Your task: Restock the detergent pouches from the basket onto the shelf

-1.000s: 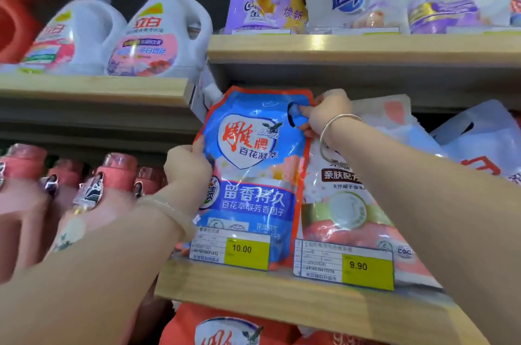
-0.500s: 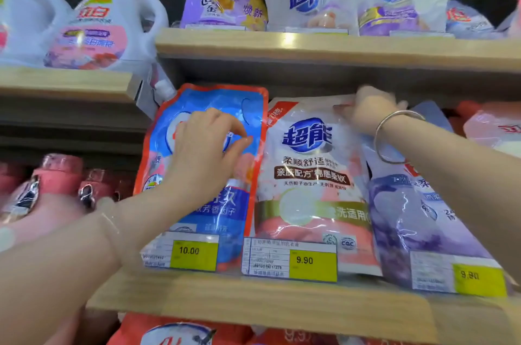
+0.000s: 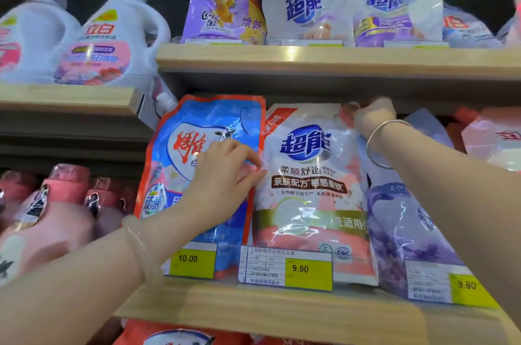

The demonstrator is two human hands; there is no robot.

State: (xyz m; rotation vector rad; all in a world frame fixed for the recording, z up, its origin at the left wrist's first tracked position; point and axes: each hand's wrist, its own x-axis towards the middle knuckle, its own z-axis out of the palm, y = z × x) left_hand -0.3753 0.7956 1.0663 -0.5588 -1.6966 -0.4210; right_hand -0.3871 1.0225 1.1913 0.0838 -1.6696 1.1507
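Note:
A blue and red detergent pouch (image 3: 197,130) stands upright on the wooden middle shelf (image 3: 282,313). Right beside it stands a white and pink pouch (image 3: 307,203). My left hand (image 3: 222,175) lies in front of the blue pouch, fingertips at the left edge of the white and pink pouch. My right hand (image 3: 369,116) pinches the top right corner of the white and pink pouch. A purple pouch (image 3: 408,234) leans to the right of it, partly behind my right forearm. The basket is out of view.
The upper shelf (image 3: 310,58) carries a purple pouch and white pouches. White jugs (image 3: 112,43) stand on the left shelf, pink bottles (image 3: 56,218) below them. Yellow price tags (image 3: 307,271) line the shelf front. More red pouches (image 3: 174,336) show underneath.
My right hand left the blue pouch's top and now pinches the white and pink pouch's top corner. My left hand moved from the blue pouch's left edge across its front. The view shifted right.

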